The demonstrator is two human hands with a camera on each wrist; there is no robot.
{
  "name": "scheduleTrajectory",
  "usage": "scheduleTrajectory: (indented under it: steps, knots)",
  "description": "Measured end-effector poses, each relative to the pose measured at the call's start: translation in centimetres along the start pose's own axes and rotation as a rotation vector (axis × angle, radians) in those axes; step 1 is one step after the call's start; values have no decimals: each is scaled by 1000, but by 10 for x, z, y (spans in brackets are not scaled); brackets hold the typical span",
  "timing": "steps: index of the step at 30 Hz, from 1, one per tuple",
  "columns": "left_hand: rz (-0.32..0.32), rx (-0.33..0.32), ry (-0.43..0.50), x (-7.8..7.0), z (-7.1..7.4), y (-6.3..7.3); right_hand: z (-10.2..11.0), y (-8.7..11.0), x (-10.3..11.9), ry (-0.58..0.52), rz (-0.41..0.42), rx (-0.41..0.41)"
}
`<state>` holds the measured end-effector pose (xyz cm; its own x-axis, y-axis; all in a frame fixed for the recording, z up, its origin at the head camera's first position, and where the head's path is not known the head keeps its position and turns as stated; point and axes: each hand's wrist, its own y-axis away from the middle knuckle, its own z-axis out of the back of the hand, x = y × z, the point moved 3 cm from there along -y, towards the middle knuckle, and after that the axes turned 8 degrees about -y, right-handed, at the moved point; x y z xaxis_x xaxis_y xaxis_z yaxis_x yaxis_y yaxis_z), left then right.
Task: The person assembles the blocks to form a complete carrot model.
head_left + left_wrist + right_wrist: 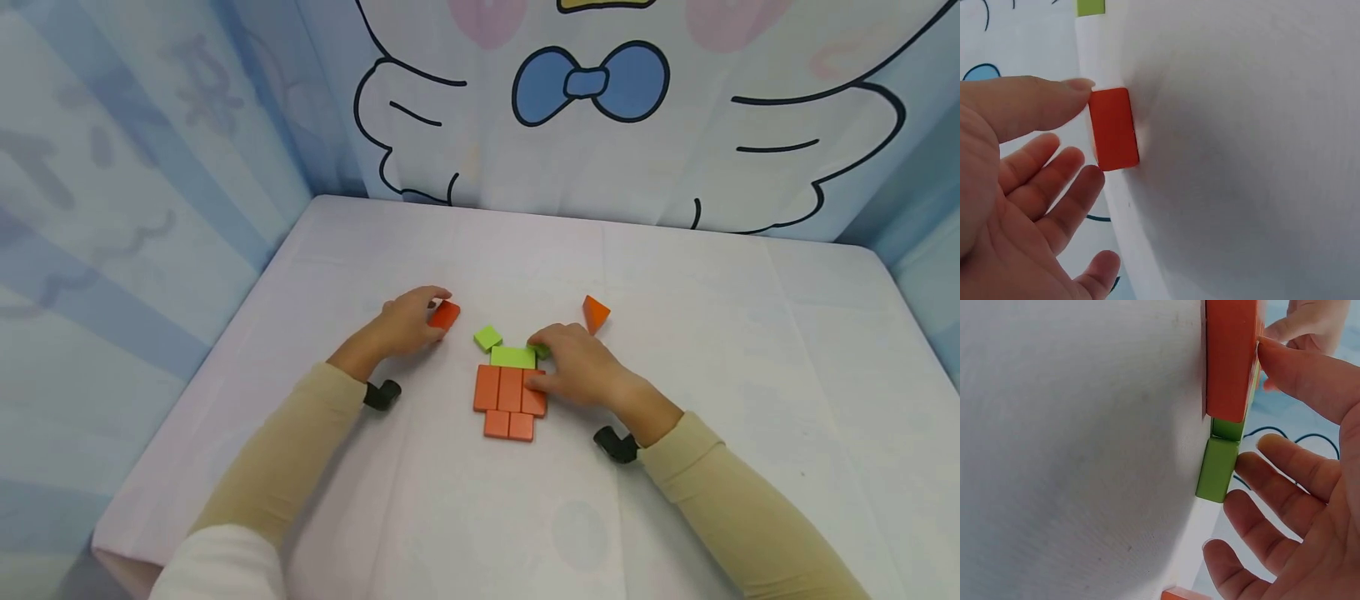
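My left hand (405, 321) pinches a red-orange rectangular block (1114, 129) between thumb and fingertips, left of a flat arrangement of blocks. In that arrangement, upright orange blocks (487, 388) form a row above two smaller orange blocks (497, 424). A green rectangular block (513, 357) lies along the row's top, with a tilted green square block (488, 338) at its upper left. My right hand (581, 362) reaches over the right side. Its fingers touch a small green block (1217, 469), while the thumb rests against an orange block (1230, 359). The hand partly hides both.
An orange triangular block (596, 313) lies beyond my right hand. The white-covered table (480, 517) ends at a curtain (630, 175) with a cartoon figure at the back. Another curtain (150, 250) hangs on the left. A black wrist camera (617, 445) sits beside the right wrist.
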<state>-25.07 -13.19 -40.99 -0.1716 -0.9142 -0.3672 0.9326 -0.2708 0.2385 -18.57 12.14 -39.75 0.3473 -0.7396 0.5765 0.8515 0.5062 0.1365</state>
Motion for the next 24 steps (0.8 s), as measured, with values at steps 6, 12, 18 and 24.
scheduleTrajectory:
  steps: [6, 12, 18, 24]
  knots:
    - [46, -25, -9, 7, 6, 2, 0, 0, 1, 3, -9, 6]
    - [56, -32, -30, 9, 9, 2, 0, -1, 0, 8, -14, 9]
    - [61, -11, -39, 8, 8, 1, 1, -1, 1, -6, -10, 11]
    - [22, 5, -63, 1, 9, 2, 1, -1, 1, -9, -16, 11]
